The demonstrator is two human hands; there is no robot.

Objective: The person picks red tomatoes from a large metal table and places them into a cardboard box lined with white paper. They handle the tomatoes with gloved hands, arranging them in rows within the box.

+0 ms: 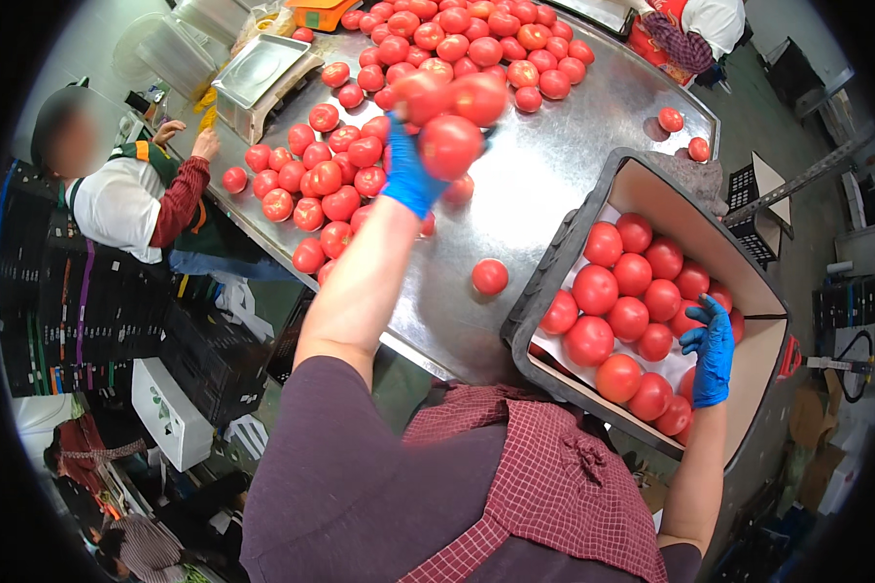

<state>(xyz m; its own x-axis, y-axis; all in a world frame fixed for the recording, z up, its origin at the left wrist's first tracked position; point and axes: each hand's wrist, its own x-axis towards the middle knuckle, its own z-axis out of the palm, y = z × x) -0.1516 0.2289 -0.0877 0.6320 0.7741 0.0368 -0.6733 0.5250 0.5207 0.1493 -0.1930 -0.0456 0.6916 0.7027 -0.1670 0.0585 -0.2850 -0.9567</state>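
Observation:
My left hand (pixel 415 171), in a blue glove, holds several red tomatoes (pixel 452 146) above the steel table (pixel 445 291); they are slightly blurred. My right hand (pixel 712 350), also blue-gloved, is over the right part of a black plastic crate (pixel 554 270), its fingers bent and apart, with no tomato seen in it. Rows of tomatoes (pixel 628 318) lie in the crate, on white paper between cardboard-like sides. One loose tomato (pixel 490 277) rests on the table left of the crate. A spread of tomatoes (pixel 326 177) lies left of and beyond my left hand.
A weighing scale (pixel 259 73) with a metal tray stands at the table's far left. A person (pixel 127 182) is at the left edge, another person (pixel 689 36) at the far right. Two tomatoes (pixel 671 119) lie near the right corner. Black crates (pixel 211 357) stand lower left.

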